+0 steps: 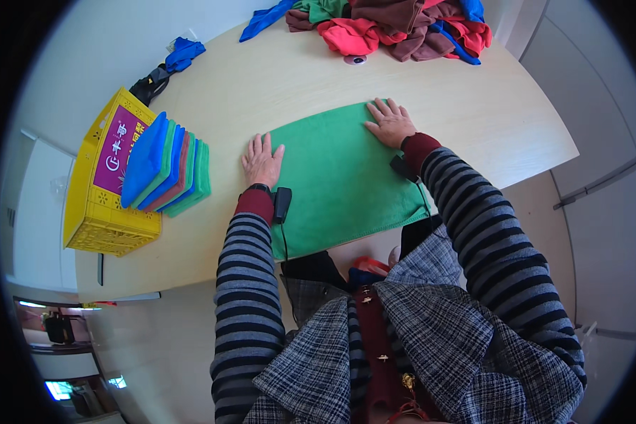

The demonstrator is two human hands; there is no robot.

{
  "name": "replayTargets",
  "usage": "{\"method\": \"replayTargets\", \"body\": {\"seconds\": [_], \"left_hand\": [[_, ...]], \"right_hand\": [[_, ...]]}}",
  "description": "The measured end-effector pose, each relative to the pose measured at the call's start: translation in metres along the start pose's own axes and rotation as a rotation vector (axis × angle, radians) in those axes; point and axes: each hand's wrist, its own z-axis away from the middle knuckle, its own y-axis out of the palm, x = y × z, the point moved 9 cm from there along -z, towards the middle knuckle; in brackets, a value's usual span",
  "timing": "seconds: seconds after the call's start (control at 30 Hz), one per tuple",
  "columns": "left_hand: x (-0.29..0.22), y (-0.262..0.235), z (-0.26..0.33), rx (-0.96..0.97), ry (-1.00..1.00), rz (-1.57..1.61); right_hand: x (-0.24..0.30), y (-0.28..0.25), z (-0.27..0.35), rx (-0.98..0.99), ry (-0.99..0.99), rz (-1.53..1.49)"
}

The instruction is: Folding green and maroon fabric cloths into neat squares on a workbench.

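A green cloth (339, 191) lies spread almost flat on a pale bench (502, 106), directly in front of the person, its near side close to the bench's near edge. It looks light, soft and limp, unlikely to break and probably apt to slide or wrinkle; the corners or hemmed edges seem the best places to take hold. Both hands rest palm down with fingers extended, gripping nothing: the left hand (263, 162) on the cloth's left edge, the right hand (391, 124) at its far right corner. To the left, folded cloths (169, 166) in blue, green and dark red stand stacked just beside a yellow crate (113, 230). Toward the far side sits a loose heap of cloths (413, 32), red, brown, blue and green.
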Motion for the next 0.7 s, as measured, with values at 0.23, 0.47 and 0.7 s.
{"method": "replayTargets", "body": {"seconds": [0.23,0.47,0.7], "left_hand": [[0.052,-0.013,0.085,0.11,-0.126,-0.022],[-0.028,-0.026,0.173,0.079,0.165,-0.121],[-0.069,-0.023,0.253,-0.028,0.311,0.047]], "right_hand": [[0.012,0.004,0.073,0.111,-0.034,0.089],[0.111,0.01,0.158,0.02,-0.228,-0.004],[0.185,0.011,0.23,-0.102,-0.417,-0.151]]}}
